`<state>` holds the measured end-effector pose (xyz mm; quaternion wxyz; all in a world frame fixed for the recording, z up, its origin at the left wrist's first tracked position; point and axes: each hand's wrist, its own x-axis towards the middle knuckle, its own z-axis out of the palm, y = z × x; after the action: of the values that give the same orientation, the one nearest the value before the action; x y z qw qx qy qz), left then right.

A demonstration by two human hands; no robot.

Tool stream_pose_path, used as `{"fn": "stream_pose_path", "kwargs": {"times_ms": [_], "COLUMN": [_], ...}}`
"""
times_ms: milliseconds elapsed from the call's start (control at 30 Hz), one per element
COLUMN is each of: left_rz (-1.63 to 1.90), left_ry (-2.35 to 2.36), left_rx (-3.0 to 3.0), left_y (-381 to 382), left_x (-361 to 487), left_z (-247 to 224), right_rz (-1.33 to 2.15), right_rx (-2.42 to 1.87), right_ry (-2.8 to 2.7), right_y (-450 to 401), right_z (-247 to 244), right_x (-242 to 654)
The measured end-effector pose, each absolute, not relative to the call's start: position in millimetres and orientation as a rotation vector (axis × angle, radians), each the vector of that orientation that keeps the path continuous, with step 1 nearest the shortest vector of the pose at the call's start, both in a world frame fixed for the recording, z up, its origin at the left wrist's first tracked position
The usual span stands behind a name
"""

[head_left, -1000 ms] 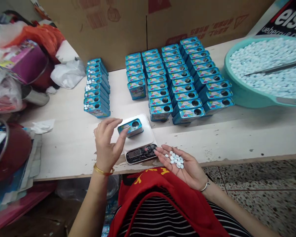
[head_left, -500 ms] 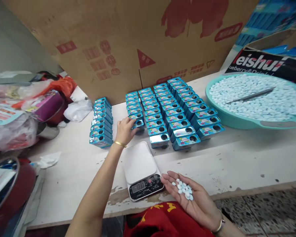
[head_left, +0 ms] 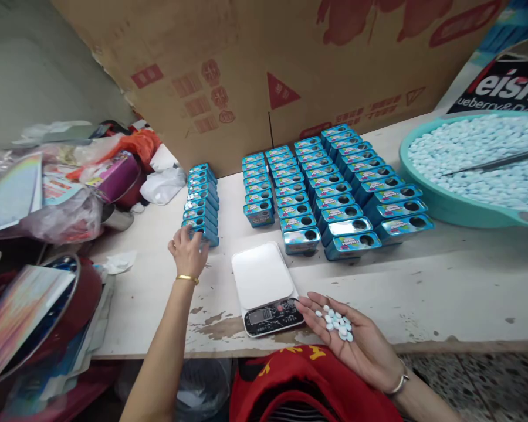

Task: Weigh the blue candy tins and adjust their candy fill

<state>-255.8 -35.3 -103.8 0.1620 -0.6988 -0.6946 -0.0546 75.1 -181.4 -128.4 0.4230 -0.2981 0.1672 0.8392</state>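
Note:
My left hand point(head_left: 188, 253) closes its fingers on the front blue candy tin point(head_left: 199, 223) of the short row at the left. White candies lie on the tops of several tins in that row. My right hand point(head_left: 356, 346) is palm up, fingers stretched, cupping a small pile of pale blue and white candies point(head_left: 338, 323). Its fingertips are beside the control panel of a white kitchen scale point(head_left: 264, 275). Nothing lies on the scale's plate, and its display appears to read 0.0. Several rows of blue tins point(head_left: 347, 243) with round holes in their tops stand beyond the scale.
A turquoise basin rim point(head_left: 449, 202) encloses many candies, with a dark flat tool point(head_left: 497, 161) on them. A big cardboard box point(head_left: 246, 58) backs the table. Bags point(head_left: 66, 220) and a red pot point(head_left: 85, 305) crowd the left side.
My left hand has let go of a tin at the front of a middle row and moved left to the short row. The scale's reading has dropped. My right hand still holds the candies.

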Motion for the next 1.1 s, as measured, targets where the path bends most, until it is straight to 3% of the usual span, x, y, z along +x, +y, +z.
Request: {"fn": "stream_pose_path", "kwargs": {"times_ms": [367,533,767,867,1100], "left_rz": [-0.127,0.069,-0.451,-0.344,-0.253], "left_ry": [-1.511,-1.413,-1.302,-1.178,-1.272], "left_rx": [-2.639,-2.782,-2.955,-3.222,-3.227], "left_y": [-84.2,-83.3,-129.7,-163.0,-186.0], "left_x": [-163.3,-137.3,-101.2,-71.1,-50.7], "left_z": [-42.6,-52.5,-53.2,-79.1,-117.5], "right_rz": [2.076,2.091,2.115,2.136,2.128], "right_rx": [-0.746,-0.727,-0.681,-0.698,-0.812], "right_ry": [0.299,0.286,0.286,0.304,0.293], "right_y": [-186.6,-189.8,-190.9,-191.9,-198.4], "right_z": [-129.8,-130.7,-127.9,-126.1,-125.6], "right_x": [80.7,82.9,81.7,79.8,78.9]}}
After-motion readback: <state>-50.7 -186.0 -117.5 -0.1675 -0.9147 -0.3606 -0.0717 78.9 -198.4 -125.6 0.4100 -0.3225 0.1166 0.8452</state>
